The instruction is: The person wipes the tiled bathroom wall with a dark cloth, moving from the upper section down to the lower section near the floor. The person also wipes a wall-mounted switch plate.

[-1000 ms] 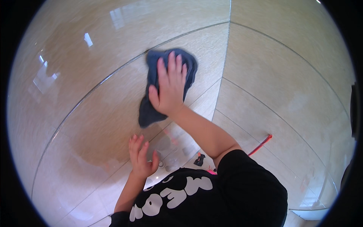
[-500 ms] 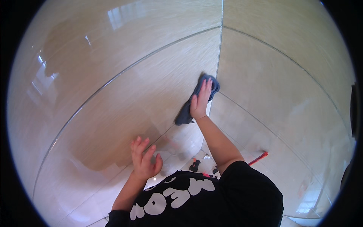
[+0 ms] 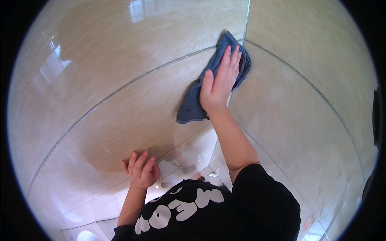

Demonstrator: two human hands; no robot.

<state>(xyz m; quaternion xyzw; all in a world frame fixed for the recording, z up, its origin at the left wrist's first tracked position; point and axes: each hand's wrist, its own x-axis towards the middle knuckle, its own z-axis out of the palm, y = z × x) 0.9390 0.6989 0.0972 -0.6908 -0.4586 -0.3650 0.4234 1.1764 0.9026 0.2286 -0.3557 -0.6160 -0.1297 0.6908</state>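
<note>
A dark blue-grey cloth lies spread against the beige tiled wall, right at the inner corner. My right hand presses it there with a flat palm and stretched fingers, so part of the cloth is hidden beneath. One end of it hangs down to the left, and its upper tip crosses the horizontal grout line. Lower and to the left, my left hand is raised by the left wall with its fingers loosely bent and apart. Nothing is in it.
Glossy left wall and right wall meet in a vertical corner seam. Small objects, one orange-red, lie low in the corner, partly hidden by my black shirt. A white rounded shape shows at the lower left.
My right hand has slid up the corner with the cloth, which now looks more spread out. My left hand has moved slightly left and down. The red stick at right is no longer visible.
</note>
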